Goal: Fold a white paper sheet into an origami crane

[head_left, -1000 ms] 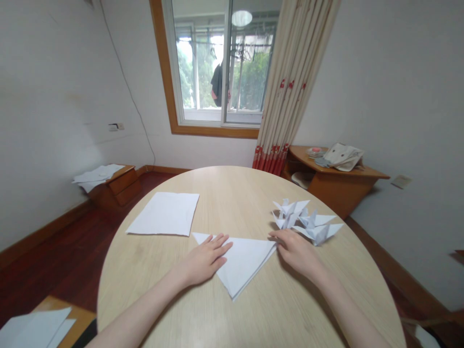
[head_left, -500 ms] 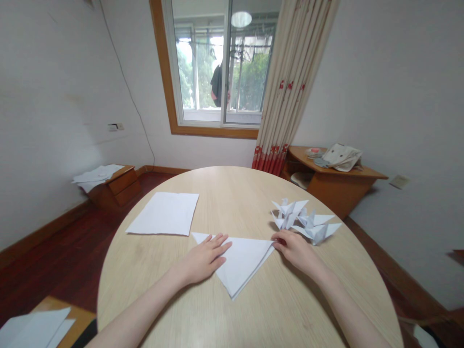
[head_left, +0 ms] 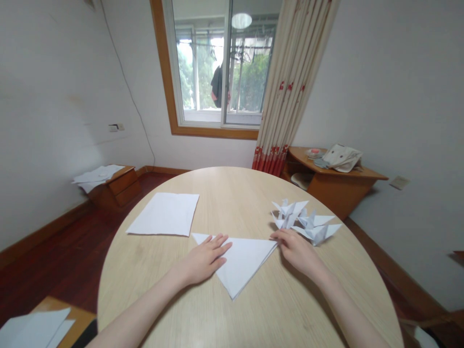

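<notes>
A white sheet of paper (head_left: pixel 244 258), folded into a triangle, lies on the table with its long edge away from me and a point toward me. My left hand (head_left: pixel 207 257) rests flat on its left part, fingers spread. At the right corner is my right hand (head_left: pixel 292 246), its fingers curled and closed on the paper's tip. That corner itself is partly covered by the fingers. Along the right slanted edge the layers lie nearly together. Just beyond my right hand stand several folded white paper cranes (head_left: pixel 317 229).
A stack of square white paper (head_left: pixel 163 215) lies at the left of the round wooden table (head_left: pixel 232 181). Behind are a window (head_left: pixel 221 72), a curtain (head_left: pixel 286 87) and a corner desk (head_left: pixel 337 186) with a bag. More paper (head_left: pixel 39 326) lies at lower left.
The top layer's right corner has shifted slightly right, narrowing the gap along the slanted edge. The fingers of my right hand have moved slightly up and left. My left hand stays put.
</notes>
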Tool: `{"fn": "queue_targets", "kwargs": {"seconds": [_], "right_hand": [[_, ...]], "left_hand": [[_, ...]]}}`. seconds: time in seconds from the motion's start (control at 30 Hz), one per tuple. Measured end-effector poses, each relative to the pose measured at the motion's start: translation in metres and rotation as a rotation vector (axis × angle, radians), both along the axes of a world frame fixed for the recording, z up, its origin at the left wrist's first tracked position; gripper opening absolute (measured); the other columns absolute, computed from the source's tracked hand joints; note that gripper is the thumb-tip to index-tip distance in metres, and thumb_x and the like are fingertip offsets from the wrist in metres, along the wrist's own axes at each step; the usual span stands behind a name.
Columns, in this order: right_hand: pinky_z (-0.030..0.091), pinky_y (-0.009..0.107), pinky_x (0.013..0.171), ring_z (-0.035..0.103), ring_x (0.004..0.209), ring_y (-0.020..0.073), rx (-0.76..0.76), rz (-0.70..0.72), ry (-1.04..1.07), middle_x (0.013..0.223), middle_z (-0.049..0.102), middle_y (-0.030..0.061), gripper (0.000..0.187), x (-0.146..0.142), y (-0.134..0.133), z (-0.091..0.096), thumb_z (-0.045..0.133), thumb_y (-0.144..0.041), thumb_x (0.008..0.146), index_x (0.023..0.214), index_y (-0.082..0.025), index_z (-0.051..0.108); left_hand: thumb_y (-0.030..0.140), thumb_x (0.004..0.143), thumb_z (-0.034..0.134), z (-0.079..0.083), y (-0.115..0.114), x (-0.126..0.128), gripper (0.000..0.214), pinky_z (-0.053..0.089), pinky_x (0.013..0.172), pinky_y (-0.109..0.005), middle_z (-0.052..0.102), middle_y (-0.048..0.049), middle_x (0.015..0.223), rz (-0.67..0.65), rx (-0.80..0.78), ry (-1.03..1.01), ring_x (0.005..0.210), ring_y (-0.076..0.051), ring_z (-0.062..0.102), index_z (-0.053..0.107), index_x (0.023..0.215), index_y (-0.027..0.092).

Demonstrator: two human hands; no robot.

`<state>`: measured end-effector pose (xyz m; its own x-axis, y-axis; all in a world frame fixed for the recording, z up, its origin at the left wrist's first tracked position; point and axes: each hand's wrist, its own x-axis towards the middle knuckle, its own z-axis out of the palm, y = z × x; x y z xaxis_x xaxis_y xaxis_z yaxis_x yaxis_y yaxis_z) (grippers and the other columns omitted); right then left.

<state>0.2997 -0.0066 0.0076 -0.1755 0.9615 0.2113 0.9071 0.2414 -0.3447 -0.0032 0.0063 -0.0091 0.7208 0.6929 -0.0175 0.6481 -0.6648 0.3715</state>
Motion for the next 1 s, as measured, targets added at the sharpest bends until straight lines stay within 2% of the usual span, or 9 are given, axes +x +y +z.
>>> {"fn": "queue_targets", "kwargs": {"seconds": [0.1, 0.23, 0.37, 0.47, 0.53, 0.6, 0.77, 1.0], "right_hand": [[0.044, 0.04, 0.095, 0.058, 0.109, 0.0228, 0.072, 0.043, 0.045, 0.112, 0.066, 0.0086, 0.044, -0.007, -0.003, -0.001, 0.035, -0.004, 0.075, 0.101, -0.019, 0.068], [0.044, 0.044, 0.099, 0.057, 0.113, 0.0238, 0.096, 0.157, 0.078, 0.119, 0.065, 0.009, 0.039, -0.027, -0.009, -0.008, 0.037, -0.015, 0.086, 0.108, -0.021, 0.068], [0.039, 0.043, 0.106, 0.05, 0.125, 0.0224, -0.057, 0.263, 0.038, 0.136, 0.055, 0.0084, 0.04, -0.049, -0.018, -0.016, 0.035, -0.026, 0.094, 0.126, -0.021, 0.059], [0.025, 0.046, 0.115, 0.029, 0.14, 0.0231, -0.206, 0.303, -0.032, 0.15, 0.036, 0.0087, 0.048, -0.056, -0.022, -0.018, 0.038, -0.035, 0.096, 0.141, -0.018, 0.043], [0.018, 0.047, 0.117, 0.02, 0.143, 0.0223, -0.253, 0.308, -0.062, 0.153, 0.027, 0.008, 0.053, -0.057, -0.024, -0.018, 0.037, -0.038, 0.097, 0.146, -0.018, 0.034], [0.015, 0.049, 0.117, 0.018, 0.143, 0.0222, -0.262, 0.307, -0.073, 0.155, 0.023, 0.0071, 0.053, -0.056, -0.025, -0.016, 0.037, -0.038, 0.097, 0.147, -0.021, 0.03], [0.007, 0.064, 0.112, 0.007, 0.144, 0.0327, -0.311, 0.232, -0.123, 0.156, 0.019, 0.0016, 0.056, -0.054, -0.024, -0.011, 0.041, -0.046, 0.094, 0.147, -0.031, 0.028], [0.005, 0.063, 0.112, 0.001, 0.144, 0.0336, -0.338, 0.209, -0.136, 0.157, 0.014, 0.0008, 0.061, -0.052, -0.022, -0.011, 0.045, -0.048, 0.092, 0.148, -0.034, 0.023]], "left_hand": [[0.036, 0.101, 0.032, -0.002, 0.0, 0.001, 0.046, 0.017, 0.117, -0.041, 0.025, -0.0043, 0.154, 0.002, 0.022, -0.006, 0.143, -0.019, 0.021, 0.033, 0.145, 0.026], [0.036, 0.101, 0.032, -0.006, 0.0, 0.001, 0.045, 0.017, 0.116, -0.042, 0.025, -0.0045, 0.154, 0.0, 0.046, -0.011, 0.143, -0.02, 0.021, 0.032, 0.146, 0.027], [0.036, 0.101, 0.032, -0.005, -0.002, 0.003, 0.046, 0.017, 0.116, -0.043, 0.025, -0.0055, 0.154, 0.012, 0.051, -0.005, 0.143, -0.02, 0.02, 0.032, 0.146, 0.026], [0.035, 0.101, 0.032, -0.001, -0.004, 0.005, 0.046, 0.015, 0.116, -0.047, 0.024, -0.0055, 0.154, 0.028, 0.027, 0.032, 0.143, -0.021, 0.018, 0.031, 0.146, 0.026], [0.034, 0.101, 0.032, 0.002, -0.006, 0.005, 0.046, 0.012, 0.115, -0.053, 0.022, -0.0048, 0.155, 0.042, 0.012, 0.058, 0.144, -0.022, 0.017, 0.03, 0.146, 0.027], [0.036, 0.1, 0.033, 0.005, -0.007, 0.005, 0.047, 0.008, 0.113, -0.059, 0.021, -0.0044, 0.155, 0.053, 0.002, 0.072, 0.144, -0.024, 0.016, 0.028, 0.147, 0.029], [0.041, 0.099, 0.035, 0.009, -0.008, 0.005, 0.049, 0.003, 0.107, -0.069, 0.017, -0.0035, 0.156, 0.07, -0.021, 0.094, 0.144, -0.028, 0.014, 0.025, 0.147, 0.033], [0.053, 0.096, 0.035, 0.01, -0.011, 0.005, 0.054, 0.002, 0.1, -0.077, 0.011, -0.0013, 0.157, 0.125, -0.024, 0.153, 0.143, -0.036, 0.004, 0.022, 0.147, 0.039]]}}
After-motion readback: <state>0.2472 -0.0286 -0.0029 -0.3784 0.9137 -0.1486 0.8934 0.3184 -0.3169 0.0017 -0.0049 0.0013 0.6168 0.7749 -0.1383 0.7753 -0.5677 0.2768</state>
